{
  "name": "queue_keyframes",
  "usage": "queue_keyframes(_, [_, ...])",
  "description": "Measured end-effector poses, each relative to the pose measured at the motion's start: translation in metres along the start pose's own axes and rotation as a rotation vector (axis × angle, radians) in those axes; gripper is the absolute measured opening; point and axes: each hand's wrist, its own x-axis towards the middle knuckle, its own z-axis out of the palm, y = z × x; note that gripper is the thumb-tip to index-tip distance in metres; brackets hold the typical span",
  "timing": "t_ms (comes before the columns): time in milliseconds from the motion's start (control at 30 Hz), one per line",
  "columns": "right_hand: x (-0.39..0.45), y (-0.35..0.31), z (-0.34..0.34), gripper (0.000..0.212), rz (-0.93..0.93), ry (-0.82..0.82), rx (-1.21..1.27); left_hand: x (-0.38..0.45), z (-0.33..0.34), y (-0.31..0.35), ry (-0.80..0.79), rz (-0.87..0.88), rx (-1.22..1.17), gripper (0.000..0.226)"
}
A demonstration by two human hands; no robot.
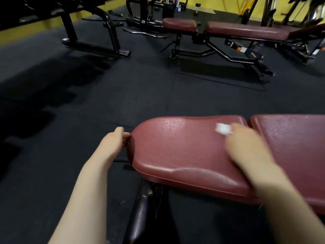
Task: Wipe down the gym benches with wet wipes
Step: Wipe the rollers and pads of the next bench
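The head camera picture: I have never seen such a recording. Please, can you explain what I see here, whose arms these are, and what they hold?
A person wears the camera on the head, so it looks down at their own arms. The left hand holds the end of the dark red seat pad of a gym bench. The right hand, blurred by motion, presses a white wet wipe onto that pad. A back pad lies beside it. A second bench stands further away on the black floor.
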Motion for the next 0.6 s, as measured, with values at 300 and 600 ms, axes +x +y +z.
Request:
queue_keyframes(300, [0.002,-0.118,0.038,0.028,-0.163,-0.151,0.107,-0.015,-0.019,-0.01,-0.188,0.128,0.508,0.07])
queue_keyframes(600, [-0.015,-0.129,0.041,0.037,-0.412,-0.104,0.016,-0.018,-0.021,-0.019,-0.252,0.072,0.74,0.075])
